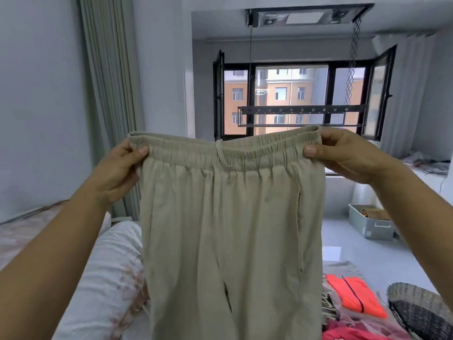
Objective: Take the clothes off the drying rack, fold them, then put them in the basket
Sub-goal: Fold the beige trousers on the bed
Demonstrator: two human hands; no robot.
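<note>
A pleated grey curtain (pixel 107 94) hangs at ten o'clock against the pale wall (pixel 36 94). At twelve o'clock a black-framed window (pixel 291 67), its side casements swung open, looks out on an orange apartment block (pixel 277 94). A white quilt (pixel 110 278) with a faded floral print lies at seven o'clock. At four o'clock an open-topped grey storage box (pixel 370 227) stands on the pale floor (pixel 355 253).

A home bedroom: bed (pixel 107 266), curtain (pixel 107 94), ceiling drying rack (pixel 301 116).
</note>
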